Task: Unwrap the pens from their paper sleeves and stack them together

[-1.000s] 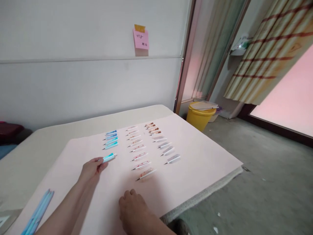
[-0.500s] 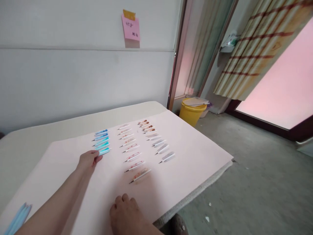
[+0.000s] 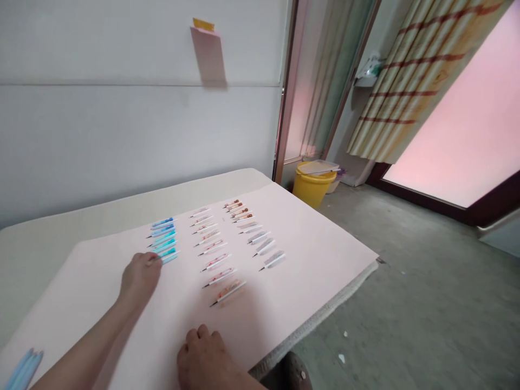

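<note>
My left hand [image 3: 142, 275] is closed, its fingertips pinching the tip end of the nearest blue-teal pen [image 3: 169, 257] in a short column at the left. Several more blue and turquoise pens [image 3: 163, 233] lie just beyond it. Loosely curled, my right hand [image 3: 206, 355] rests on the pale pink sheet [image 3: 309, 265], with nothing visible in it; its palm side is hidden. The nearest thing to it is an orange-patterned pen [image 3: 228, 292], the front one of a middle column of pens [image 3: 215, 262].
Farther right lies a column of grey pens [image 3: 273, 260] and brown-topped pens [image 3: 242, 215]. Several light-blue sticks [image 3: 25, 369] sit at the near left corner. A wall [image 3: 122, 135] stands behind the table; a yellow bucket [image 3: 311, 187] is on the floor beyond its right edge.
The left hand has shifted slightly left and nearer, and its fingers now cover the pen's tip end. My right hand stays in place. The whole view has slid a little.
</note>
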`<control>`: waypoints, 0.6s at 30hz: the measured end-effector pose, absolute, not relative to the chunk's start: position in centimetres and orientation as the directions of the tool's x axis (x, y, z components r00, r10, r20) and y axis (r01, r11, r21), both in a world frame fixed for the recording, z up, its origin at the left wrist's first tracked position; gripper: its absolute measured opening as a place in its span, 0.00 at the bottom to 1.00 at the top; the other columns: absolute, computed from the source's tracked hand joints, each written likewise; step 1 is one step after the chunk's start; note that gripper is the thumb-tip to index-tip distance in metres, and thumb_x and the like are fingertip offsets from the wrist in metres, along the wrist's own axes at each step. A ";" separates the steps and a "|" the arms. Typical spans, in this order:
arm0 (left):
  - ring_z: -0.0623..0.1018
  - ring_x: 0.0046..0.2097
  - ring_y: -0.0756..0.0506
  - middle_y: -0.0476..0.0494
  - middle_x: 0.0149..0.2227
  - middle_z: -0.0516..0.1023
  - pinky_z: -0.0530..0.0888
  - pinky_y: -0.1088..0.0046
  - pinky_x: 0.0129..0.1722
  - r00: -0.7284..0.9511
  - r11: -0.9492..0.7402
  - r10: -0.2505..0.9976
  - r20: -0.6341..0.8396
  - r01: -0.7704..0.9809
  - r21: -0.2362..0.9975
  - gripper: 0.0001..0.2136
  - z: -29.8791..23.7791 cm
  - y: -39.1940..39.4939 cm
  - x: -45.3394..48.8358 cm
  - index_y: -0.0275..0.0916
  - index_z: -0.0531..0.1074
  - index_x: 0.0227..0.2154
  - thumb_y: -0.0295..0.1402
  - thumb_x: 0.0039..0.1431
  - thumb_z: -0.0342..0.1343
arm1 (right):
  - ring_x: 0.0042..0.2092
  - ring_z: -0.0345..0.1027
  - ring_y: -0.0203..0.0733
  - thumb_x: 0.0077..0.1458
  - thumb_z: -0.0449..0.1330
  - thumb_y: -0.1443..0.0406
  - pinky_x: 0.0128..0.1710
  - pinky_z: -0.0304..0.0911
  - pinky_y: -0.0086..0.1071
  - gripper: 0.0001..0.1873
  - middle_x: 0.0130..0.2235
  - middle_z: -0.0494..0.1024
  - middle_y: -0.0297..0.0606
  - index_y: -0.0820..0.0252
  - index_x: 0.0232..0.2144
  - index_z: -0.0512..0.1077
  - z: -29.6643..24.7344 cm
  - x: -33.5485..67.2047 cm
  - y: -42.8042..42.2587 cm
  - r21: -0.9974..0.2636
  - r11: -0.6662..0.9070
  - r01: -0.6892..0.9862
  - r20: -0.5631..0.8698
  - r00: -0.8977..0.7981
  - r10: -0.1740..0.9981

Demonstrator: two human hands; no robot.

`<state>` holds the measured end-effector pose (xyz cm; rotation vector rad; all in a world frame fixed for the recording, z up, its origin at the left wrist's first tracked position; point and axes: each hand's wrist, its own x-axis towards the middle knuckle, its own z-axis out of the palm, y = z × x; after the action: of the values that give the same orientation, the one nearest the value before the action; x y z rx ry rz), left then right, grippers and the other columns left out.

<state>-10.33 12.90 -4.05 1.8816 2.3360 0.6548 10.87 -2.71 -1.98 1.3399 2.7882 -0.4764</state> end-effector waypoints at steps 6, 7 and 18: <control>0.73 0.38 0.47 0.42 0.44 0.69 0.66 0.71 0.35 0.034 -0.031 0.984 0.175 0.999 -0.023 0.14 -4.6 12.0 -8.5 0.40 0.69 0.40 0.34 0.61 0.39 | 0.40 0.66 0.52 0.53 0.52 0.70 0.30 0.68 0.46 0.14 0.38 0.72 0.53 0.69 0.40 0.72 -1.4 10.9 -2.5 -0.264 0.602 0.754 -0.173 -0.651 0.739; 0.73 0.38 0.47 0.42 0.43 0.69 0.65 0.71 0.34 0.030 -0.021 0.985 0.170 0.998 -0.055 0.14 -4.5 12.1 -8.4 0.39 0.69 0.39 0.34 0.61 0.38 | 0.40 0.66 0.52 0.53 0.52 0.70 0.30 0.68 0.46 0.14 0.38 0.72 0.53 0.69 0.41 0.73 -1.5 10.9 -2.5 -0.262 0.596 0.759 -0.173 -0.644 0.745; 0.73 0.40 0.46 0.42 0.42 0.68 0.65 0.72 0.34 0.067 -0.044 0.990 0.128 0.985 -0.170 0.13 -4.3 13.5 -8.5 0.39 0.67 0.39 0.33 0.62 0.37 | 0.38 0.66 0.53 0.51 0.54 0.71 0.29 0.65 0.46 0.12 0.35 0.73 0.52 0.69 0.37 0.74 -2.2 10.3 -2.5 -0.306 0.543 0.782 -0.156 -0.604 0.781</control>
<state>-8.55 13.49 -4.27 2.4373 2.3043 -0.0398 10.30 -2.52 -2.24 1.3973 2.7585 -0.5481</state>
